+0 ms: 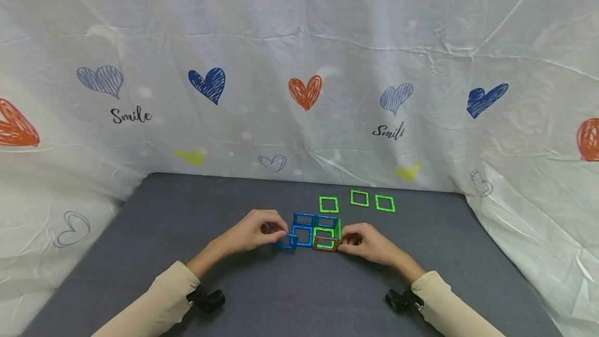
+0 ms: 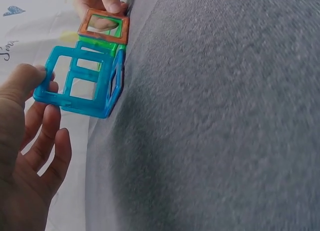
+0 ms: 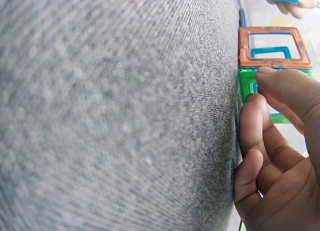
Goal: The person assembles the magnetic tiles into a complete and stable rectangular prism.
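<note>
Several square magnetic tiles, blue, green and orange-brown, form a small joined structure in the middle of the table. At its left, my left hand [image 1: 259, 230] pinches a blue tile [image 2: 75, 105] by one edge between thumb and fingers. That tile stands tilted against or very near the structure's blue side; contact is hard to tell. My right hand [image 1: 367, 243] is at the opposite side, thumb tip on the edge of the orange-brown tile [image 3: 270, 31] and curled index finger by the green tile [image 3: 247, 83], gripping that corner. Part of the green tile is hidden behind the fingers.
Behind the structure lie a loose green tile [image 1: 321, 205], another green tile [image 1: 352, 197] and a third green tile [image 1: 377, 203]. The dark grey table [image 1: 281, 295] ends at a white curtain [image 1: 262, 124] printed with hearts.
</note>
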